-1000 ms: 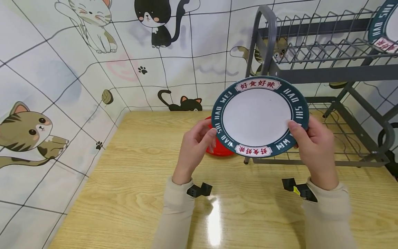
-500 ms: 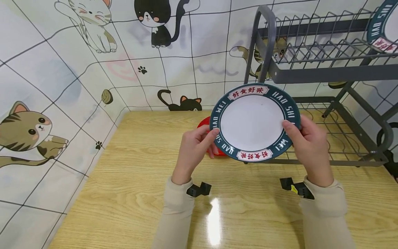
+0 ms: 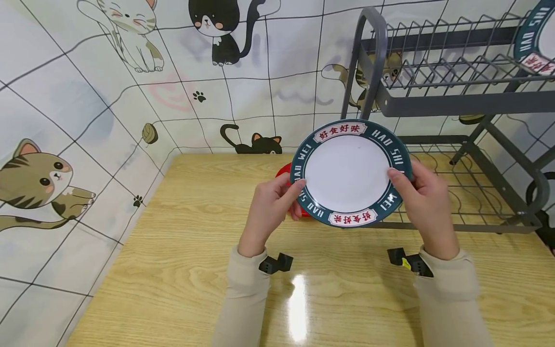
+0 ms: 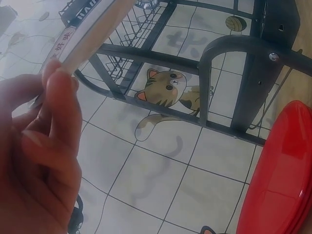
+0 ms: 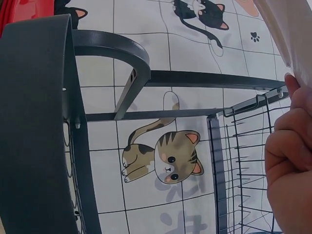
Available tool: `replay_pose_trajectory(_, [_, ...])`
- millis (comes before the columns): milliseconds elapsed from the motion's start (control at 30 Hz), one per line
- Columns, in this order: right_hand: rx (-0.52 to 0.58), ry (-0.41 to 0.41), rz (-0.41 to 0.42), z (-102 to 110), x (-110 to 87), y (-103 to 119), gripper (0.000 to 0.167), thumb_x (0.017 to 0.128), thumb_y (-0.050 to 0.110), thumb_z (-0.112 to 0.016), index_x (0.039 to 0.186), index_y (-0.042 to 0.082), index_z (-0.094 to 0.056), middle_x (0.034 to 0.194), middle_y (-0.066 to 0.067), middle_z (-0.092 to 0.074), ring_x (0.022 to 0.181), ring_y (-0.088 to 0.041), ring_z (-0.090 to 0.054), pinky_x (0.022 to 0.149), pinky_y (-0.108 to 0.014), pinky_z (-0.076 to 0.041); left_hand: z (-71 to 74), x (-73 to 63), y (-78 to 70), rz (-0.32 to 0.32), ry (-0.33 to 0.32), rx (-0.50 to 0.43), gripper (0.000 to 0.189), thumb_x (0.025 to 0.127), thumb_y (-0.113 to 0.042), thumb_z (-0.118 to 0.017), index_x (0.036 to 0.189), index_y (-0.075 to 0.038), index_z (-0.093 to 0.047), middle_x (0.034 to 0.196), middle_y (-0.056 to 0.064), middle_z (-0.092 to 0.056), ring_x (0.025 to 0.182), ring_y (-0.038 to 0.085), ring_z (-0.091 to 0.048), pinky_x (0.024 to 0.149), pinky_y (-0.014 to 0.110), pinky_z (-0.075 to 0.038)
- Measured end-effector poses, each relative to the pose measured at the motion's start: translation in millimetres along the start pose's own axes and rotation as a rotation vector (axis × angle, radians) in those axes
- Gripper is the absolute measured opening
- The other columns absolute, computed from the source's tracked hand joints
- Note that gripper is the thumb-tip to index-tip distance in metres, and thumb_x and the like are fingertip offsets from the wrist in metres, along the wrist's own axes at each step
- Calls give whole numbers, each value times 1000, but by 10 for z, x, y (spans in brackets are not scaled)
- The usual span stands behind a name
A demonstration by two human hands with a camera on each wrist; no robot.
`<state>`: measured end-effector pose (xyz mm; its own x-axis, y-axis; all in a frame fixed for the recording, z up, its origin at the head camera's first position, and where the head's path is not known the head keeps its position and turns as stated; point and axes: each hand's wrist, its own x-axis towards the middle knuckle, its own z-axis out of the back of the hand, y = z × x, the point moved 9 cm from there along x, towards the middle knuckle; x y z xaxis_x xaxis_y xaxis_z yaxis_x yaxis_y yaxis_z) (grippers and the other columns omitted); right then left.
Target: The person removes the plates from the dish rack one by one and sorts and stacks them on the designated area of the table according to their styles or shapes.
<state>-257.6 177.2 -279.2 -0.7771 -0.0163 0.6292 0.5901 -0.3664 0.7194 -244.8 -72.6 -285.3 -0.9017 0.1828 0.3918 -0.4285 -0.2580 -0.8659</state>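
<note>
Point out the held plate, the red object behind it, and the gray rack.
Held plate (image 3: 348, 172), head view: white center.
Red object (image 4: 278, 170), left wrist view: broad glossy face.
Gray rack (image 3: 468, 104), head view: upper shelf's front bar.

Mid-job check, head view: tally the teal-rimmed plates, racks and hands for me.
Teal-rimmed plates: 2 (held plate, right-edge plate)
Racks: 1 (grey wire rack)
Hands: 2 (left hand, right hand)
Total: 5

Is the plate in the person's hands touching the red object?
Apart. The plate overlaps the red object in the head view, but the left wrist view shows rack and wall in the gap between them.
</note>
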Motion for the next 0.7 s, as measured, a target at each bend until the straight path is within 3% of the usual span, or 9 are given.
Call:
replay_pose_trajectory(100, [-21, -8, -39, 0, -7, -30, 23, 85, 5, -59, 107, -2, -60, 76, 6, -63, 53, -10, -52, 44, -15, -41, -12, -2, 10, 16, 16, -3, 15, 89, -20, -56, 89, -6, -59, 53, 5, -57, 42, 18, -55, 39, 29, -42])
replay_pose_trajectory(267, [-25, 4, -23, -10, -4, -21, 20, 82, 3, -61, 101, -4, -62, 69, 4, -63, 48, -10, -50, 40, -15, -38, -48, 2, 41, 50, 84, 1, 19, 90, -19, -54, 83, -2, -59, 53, 9, -55, 40, 21, -52, 41, 36, -46])
replay_pose_trajectory(467, [-60, 15, -71, -38, -8, -48, 22, 82, 9, -63, 104, 3, -63, 67, 4, -62, 49, -11, -51, 40, -16, -39, -77, -9, 114, 122, 168, 3, 25, 90, -24, -53, 80, -2, -57, 52, 9, -54, 41, 22, -52, 42, 42, -46])
replay_pose_trajectory(700, [-121, 22, -130, -40, -30, -108, 27, 82, 15, -64, 108, 9, -63, 71, 9, -63, 53, -10, -55, 45, -15, -43, -104, -32, 187, 176, 215, -26, 26, 91, -25, -52, 80, -2, -57, 55, 9, -56, 43, 24, -53, 44, 43, -46])
